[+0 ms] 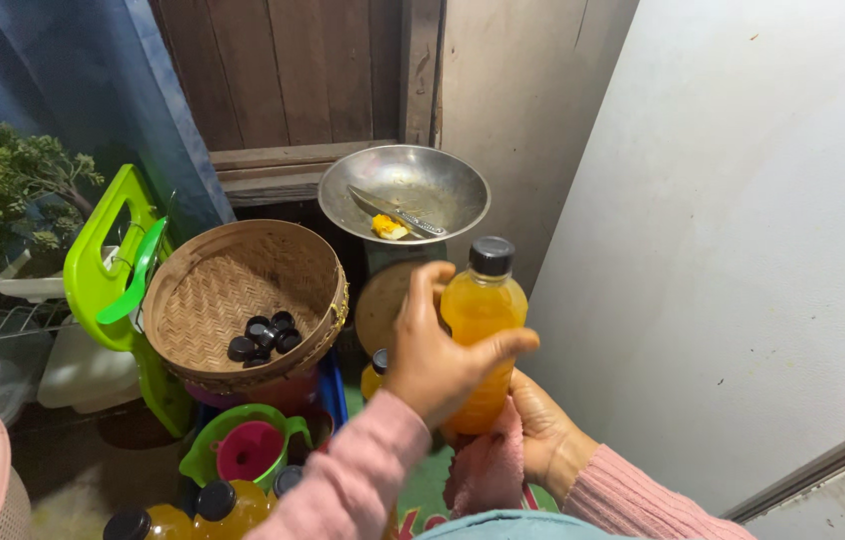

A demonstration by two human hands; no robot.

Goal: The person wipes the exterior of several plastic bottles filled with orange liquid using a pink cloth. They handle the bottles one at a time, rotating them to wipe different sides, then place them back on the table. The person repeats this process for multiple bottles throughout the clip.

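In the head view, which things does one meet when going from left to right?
Plant → green plastic piece → woven basket → left hand → orange bottle → white wall.

At centre you hold a clear, glossy plastic bottle (481, 335) of orange liquid with a matt black cap (491, 255). Your lower hand presses a pink, nubby cloth (491, 468) against it. Centre left sits a rough woven basket (205, 290); above it, a dull, scuffed metal bowl (443, 182). Behind, at top, are planks of what looks like unfinished wood (283, 70).
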